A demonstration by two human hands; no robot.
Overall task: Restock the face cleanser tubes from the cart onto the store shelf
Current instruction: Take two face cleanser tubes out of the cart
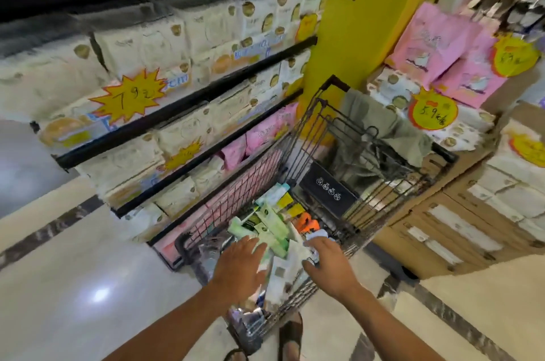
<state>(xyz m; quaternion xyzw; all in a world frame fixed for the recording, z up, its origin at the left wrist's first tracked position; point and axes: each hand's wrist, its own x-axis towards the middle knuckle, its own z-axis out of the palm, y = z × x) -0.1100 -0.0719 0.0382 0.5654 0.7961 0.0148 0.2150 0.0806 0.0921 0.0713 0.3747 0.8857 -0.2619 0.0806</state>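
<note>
Clutter fills the near end of the cart in the head view: face cleanser tubes, green and white, lie crossed over one another in a loose heap with an orange item among them. None has reached a shelf yet. The left hand is spread flat above the heap with its fingers straight and apart, gripping nothing. The right hand dips in from the other side with its fingers bent down among the tubes; whether they have closed on one cannot be told.

The heap is the likely trouble. Pulling one tube from such a tangle could drag its neighbours, tipping them deeper or against the wire. The shelf beside the cart carries only tissue packs, so a tube put there would probably be misplaced. Leaning on the cart might also roll it.
</note>
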